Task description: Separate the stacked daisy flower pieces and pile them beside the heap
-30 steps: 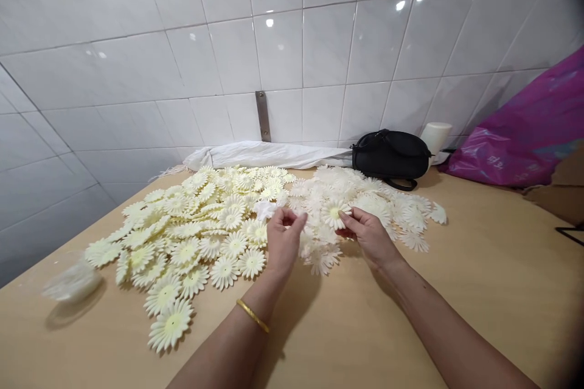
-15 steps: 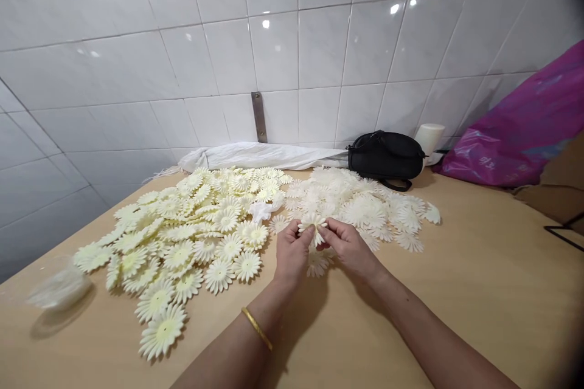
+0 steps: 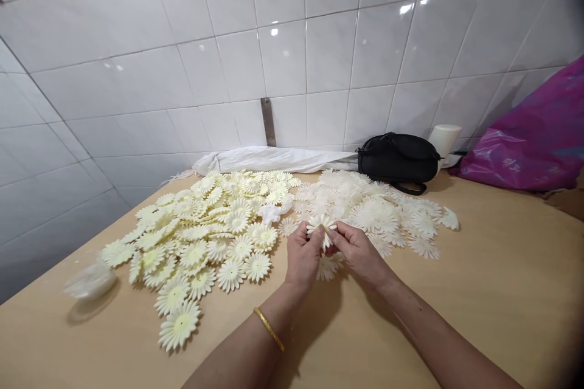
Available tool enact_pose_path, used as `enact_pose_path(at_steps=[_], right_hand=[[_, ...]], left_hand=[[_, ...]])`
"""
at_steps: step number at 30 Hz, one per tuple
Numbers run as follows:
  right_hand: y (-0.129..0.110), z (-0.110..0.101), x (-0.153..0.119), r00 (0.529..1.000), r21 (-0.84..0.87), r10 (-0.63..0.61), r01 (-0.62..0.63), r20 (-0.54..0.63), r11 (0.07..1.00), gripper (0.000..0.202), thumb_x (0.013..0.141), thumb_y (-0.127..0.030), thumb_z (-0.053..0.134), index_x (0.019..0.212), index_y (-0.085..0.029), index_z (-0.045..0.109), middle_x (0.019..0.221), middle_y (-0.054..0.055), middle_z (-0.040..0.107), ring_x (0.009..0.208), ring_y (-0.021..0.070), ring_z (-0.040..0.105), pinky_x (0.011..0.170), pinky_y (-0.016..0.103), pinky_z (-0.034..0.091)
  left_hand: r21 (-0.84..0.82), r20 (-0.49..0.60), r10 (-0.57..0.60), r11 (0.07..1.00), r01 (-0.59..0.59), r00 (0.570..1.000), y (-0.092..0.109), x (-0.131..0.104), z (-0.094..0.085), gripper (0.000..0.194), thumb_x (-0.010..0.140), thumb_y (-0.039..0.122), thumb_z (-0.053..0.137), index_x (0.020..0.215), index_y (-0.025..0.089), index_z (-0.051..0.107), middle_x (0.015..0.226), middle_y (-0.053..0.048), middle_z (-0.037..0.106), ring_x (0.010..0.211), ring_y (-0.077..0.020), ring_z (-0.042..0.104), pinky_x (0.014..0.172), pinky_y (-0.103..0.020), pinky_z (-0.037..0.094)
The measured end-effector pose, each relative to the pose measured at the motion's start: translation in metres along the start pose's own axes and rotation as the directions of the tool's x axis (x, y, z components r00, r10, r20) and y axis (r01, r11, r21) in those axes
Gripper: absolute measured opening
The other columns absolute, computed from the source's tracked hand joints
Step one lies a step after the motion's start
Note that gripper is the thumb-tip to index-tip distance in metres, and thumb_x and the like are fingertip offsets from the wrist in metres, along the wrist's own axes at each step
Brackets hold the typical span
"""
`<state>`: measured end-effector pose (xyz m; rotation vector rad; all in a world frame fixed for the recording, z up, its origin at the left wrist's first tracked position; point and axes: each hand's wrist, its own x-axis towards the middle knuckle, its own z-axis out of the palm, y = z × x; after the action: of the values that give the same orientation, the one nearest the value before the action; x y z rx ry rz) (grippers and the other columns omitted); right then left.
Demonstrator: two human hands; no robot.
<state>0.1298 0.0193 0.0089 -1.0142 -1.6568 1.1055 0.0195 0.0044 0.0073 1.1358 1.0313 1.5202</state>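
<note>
Between both hands, a small artificial daisy flower head (image 3: 322, 226) with pale cream petals is pinched above the table. My left hand (image 3: 305, 255) grips its left side, the thumb on its lower middle. My right hand (image 3: 358, 250) is closed on its right edge; some of its fingertips are hidden behind the petals. Just below the hands a white petal piece (image 3: 327, 268) lies on the table, partly covered by them. To the left spreads a heap of pale yellow daisy heads (image 3: 194, 252). Behind and to the right lies a pile of thinner, translucent white petal pieces (image 3: 374, 209).
Along the tiled wall lie a rolled white sheet (image 3: 283, 159), a black case (image 3: 398, 158) and a white cylinder (image 3: 444, 138). A purple bag (image 3: 520, 146) stands at the back right of the wooden table (image 3: 497, 292). Clear plastic wrap (image 3: 91, 281) sits at left.
The view has turned slightly left, so everything sits further right in the picture. Both hands keep hold of the daisy flower head; their grip looks nearly the same.
</note>
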Motion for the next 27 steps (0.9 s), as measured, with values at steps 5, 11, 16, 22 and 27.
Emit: enact_pose_path(at_steps=[5, 11, 16, 22, 27], right_hand=[[0.002, 0.001, 0.000, 1.000, 0.022, 0.001, -0.002, 0.018, 1.000, 0.032, 0.081, -0.043, 0.044, 0.061, -0.018, 0.047, 0.052, -0.002, 0.051, 0.052, 0.0106, 0.047, 0.053, 0.024, 0.035], [0.003, 0.006, 0.000, 0.992, 0.337, 0.120, -0.128, 0.045, 0.933, 0.034, 0.076, -0.049, 0.049, 0.062, -0.018, 0.047, 0.052, -0.003, 0.049, 0.050, 0.0107, 0.048, 0.053, 0.025, 0.039], [0.006, 0.003, 0.001, 0.976, 0.523, 0.195, -0.217, 0.098, 0.824, 0.030, 0.070, -0.045, 0.059, 0.066, -0.017, 0.050, 0.056, -0.003, 0.049, 0.051, 0.0098, 0.048, 0.055, 0.025, 0.041], [0.009, -0.005, 0.008, 0.943, 0.496, 0.294, -0.181, -0.158, 0.849, 0.032, 0.056, -0.040, 0.070, 0.057, -0.017, 0.048, 0.052, -0.005, 0.047, 0.049, 0.0073, 0.046, 0.051, 0.021, 0.038], [0.012, -0.016, 0.014, 0.858, 0.513, 0.345, -0.115, -0.380, 0.851, 0.029, 0.058, -0.040, 0.067, 0.058, -0.019, 0.048, 0.051, -0.004, 0.050, 0.046, 0.0093, 0.048, 0.047, 0.023, 0.040]], left_hand=[[-0.006, -0.010, 0.014, 1.000, -0.014, 1.000, 0.001, 0.000, 0.001, 0.031, 0.070, 0.038, 0.057, 0.056, 0.016, 0.041, 0.045, 0.007, 0.038, 0.040, -0.0045, 0.035, 0.041, -0.018, 0.028], [-0.024, 0.041, -0.084, 0.996, 0.085, 0.996, 0.001, 0.001, 0.002, 0.040, 0.072, 0.048, 0.051, 0.051, 0.015, 0.042, 0.038, 0.004, 0.041, 0.035, -0.0058, 0.037, 0.038, -0.019, 0.027], [0.010, 0.038, -0.130, 0.991, 0.130, 0.991, -0.004, 0.004, -0.001, 0.046, 0.067, 0.054, 0.055, 0.047, 0.015, 0.042, 0.037, 0.004, 0.040, 0.033, -0.0055, 0.035, 0.036, -0.020, 0.026], [-0.047, 0.130, -0.164, 0.984, 0.172, 0.978, -0.006, 0.006, -0.004, 0.039, 0.062, 0.049, 0.062, 0.053, 0.014, 0.049, 0.045, 0.002, 0.047, 0.036, -0.0052, 0.038, 0.038, -0.020, 0.029], [-0.113, 0.092, -0.161, 0.979, 0.171, 0.983, -0.005, 0.007, -0.008, 0.038, 0.061, 0.046, 0.064, 0.054, 0.015, 0.045, 0.048, 0.004, 0.045, 0.040, -0.0058, 0.042, 0.042, -0.020, 0.034]])
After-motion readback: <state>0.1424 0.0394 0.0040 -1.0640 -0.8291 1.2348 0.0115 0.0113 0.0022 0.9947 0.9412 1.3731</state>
